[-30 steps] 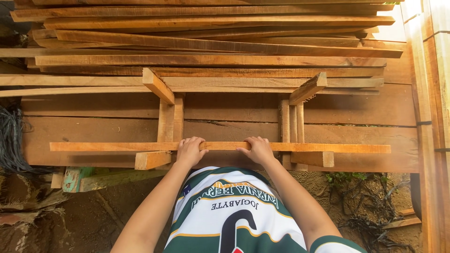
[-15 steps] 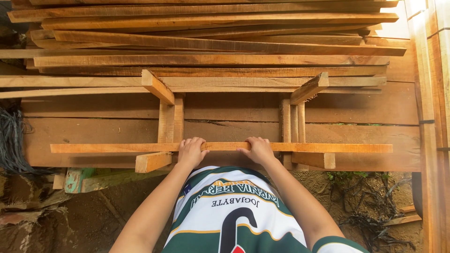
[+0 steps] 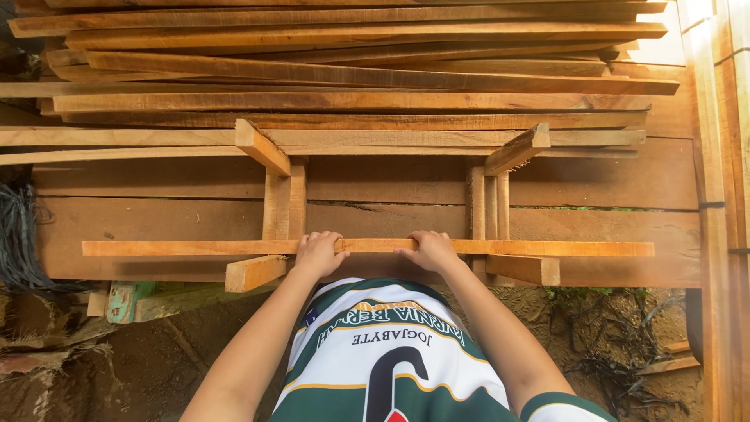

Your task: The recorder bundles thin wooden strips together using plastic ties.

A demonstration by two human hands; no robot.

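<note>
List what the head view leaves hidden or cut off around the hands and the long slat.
- Left hand and right hand: fingertips curl over the long slat, hidden behind it.
- Plank stack: cut off by the top edge.
- Slat's underside: unseen from above.

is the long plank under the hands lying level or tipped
Level: the plank runs straight across both wooden supports, gripped by left hand and right hand.

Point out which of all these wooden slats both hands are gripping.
It is the long thin slat lying crosswise nearest the person, resting on the two short blocks. The left hand and right hand grip its middle; the other slats sit stacked farther back.
</note>
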